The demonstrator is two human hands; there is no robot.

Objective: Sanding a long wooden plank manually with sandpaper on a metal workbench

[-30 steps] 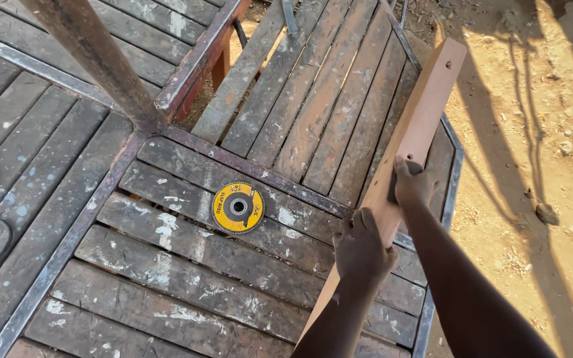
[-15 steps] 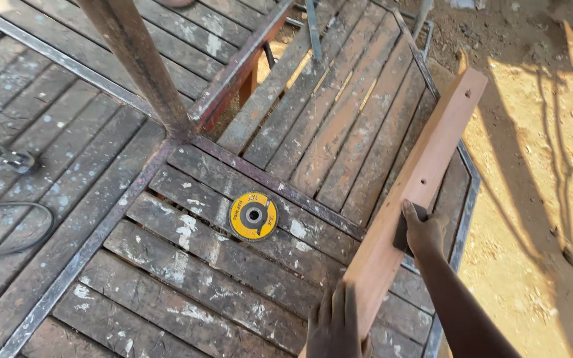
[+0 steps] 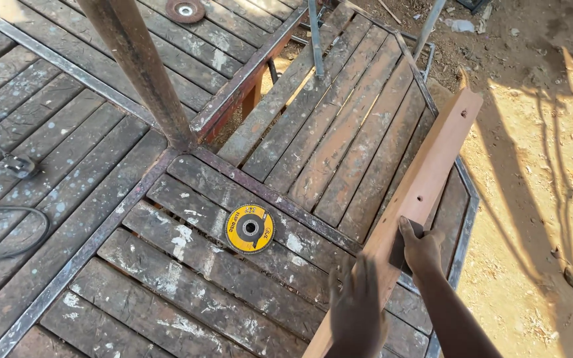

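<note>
Two hands clasp a long wooden plank (image 3: 426, 179): right hand (image 3: 421, 246) grips its edge, left hand (image 3: 358, 306) lies flat lower down.

two bare forearms reach in from the bottom edge of the view. the left hand (image 3: 358, 306) shows its back, fingers long and held close together. the right hand (image 3: 420, 246) is seen with its thumb set apart from the fingers. no sleeves, gloves, rings or watch are visible on either arm.
</note>
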